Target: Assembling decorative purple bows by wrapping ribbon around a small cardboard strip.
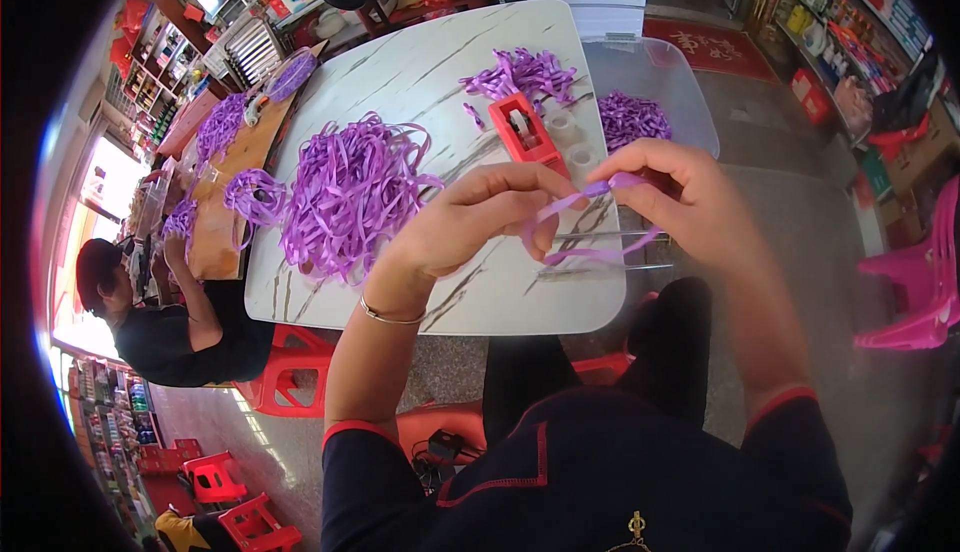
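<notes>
A loop of purple ribbon (pixel 612 254) hangs between my two hands, over the near right edge of the marble-patterned table. My left hand (pixel 490 207) is closed on one side of it, fingers bent toward the thumb. With thumb and forefinger, my right hand (pixel 668 187) pinches the ribbon where it bunches up. Just beyond my hands lies a red tape dispenser (pixel 525 130), with clear tape rolls (pixel 566 130) beside it. Left of my left forearm spreads a big heap of loose purple ribbon loops (pixel 345 192). A smaller pile of folded purple ribbons (pixel 520 77) rests farther back.
Right of the white table (pixel 450 62) stands a clear plastic bin (pixel 690 82) holding purple ribbon pieces (pixel 632 118). At left, a person (pixel 190 322) sits by a wooden table (pixel 225 222) bearing more ribbon. Red stools (pixel 290 370) and a pink chair (pixel 920 282) stand around.
</notes>
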`<state>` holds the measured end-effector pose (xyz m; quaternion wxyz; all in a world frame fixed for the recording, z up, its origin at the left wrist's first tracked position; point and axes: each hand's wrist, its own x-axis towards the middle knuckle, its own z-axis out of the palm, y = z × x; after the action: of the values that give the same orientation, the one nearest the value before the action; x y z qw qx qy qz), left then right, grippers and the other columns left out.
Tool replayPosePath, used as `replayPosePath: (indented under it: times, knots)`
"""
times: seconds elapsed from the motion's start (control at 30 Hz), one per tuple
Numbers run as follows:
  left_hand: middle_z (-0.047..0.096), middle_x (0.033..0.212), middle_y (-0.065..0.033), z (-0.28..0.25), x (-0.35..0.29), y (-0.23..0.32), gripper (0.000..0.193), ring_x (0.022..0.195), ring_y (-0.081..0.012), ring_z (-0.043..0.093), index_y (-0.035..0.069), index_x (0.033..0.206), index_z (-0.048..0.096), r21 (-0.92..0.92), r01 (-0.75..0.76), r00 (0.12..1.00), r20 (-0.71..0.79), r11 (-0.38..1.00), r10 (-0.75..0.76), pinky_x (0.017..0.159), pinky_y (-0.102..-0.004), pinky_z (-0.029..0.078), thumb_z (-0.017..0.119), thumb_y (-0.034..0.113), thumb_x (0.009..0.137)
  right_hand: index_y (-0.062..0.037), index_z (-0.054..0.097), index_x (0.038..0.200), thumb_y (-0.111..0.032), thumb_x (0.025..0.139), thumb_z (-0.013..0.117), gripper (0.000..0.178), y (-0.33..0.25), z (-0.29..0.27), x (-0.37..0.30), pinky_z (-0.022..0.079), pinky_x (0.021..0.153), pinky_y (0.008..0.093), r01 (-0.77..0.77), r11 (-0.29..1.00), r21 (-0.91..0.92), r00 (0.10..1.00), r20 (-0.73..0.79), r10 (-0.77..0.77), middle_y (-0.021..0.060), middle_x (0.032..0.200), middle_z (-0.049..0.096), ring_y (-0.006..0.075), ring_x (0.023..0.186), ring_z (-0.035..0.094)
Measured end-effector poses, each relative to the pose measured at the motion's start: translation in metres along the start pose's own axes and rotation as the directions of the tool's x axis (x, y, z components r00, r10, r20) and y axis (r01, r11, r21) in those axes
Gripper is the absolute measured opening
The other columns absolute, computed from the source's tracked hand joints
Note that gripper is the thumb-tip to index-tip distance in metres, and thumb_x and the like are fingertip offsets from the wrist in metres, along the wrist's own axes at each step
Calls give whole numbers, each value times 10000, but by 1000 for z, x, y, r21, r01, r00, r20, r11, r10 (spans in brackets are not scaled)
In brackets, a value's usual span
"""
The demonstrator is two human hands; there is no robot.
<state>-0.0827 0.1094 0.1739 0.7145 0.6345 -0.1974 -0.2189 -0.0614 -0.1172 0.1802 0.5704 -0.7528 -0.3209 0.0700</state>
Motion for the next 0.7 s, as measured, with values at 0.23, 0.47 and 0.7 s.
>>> replayPosePath:
  times: [0.23, 0.47, 0.7]
  knots:
    - [608, 749, -44, 28, 18, -6, 185, 689, -99, 560, -9, 870, 627, -13, -33, 999, 26, 999, 34, 627, -237, 460, 559, 163, 877, -12, 604, 977, 13, 797, 540, 192, -6, -7, -13, 399, 666, 198, -54, 998, -16, 998, 22, 55, 9, 860, 579, 63, 773, 509]
    - [613, 864, -42, 44, 32, 2, 188, 797, -95, 545, -3, 876, 656, 108, -177, 982, -47, 978, 183, 734, -246, 427, 565, 161, 873, -25, 564, 1064, 20, 725, 584, 342, -5, -17, -25, 408, 753, 244, 213, 879, -427, 903, -256, -344, 29, 945, 562, 78, 871, 512]
    - [602, 773, -30, 70, 72, 15, 133, 872, -139, 450, 53, 856, 696, 407, -427, 799, -250, 808, 548, 778, -265, 376, 630, 154, 799, 25, 490, 1078, -16, 842, 550, 247, -20, -3, -44, 471, 610, 197, 177, 941, 289, 868, -496, -11, 96, 1069, 581, 108, 880, 603]
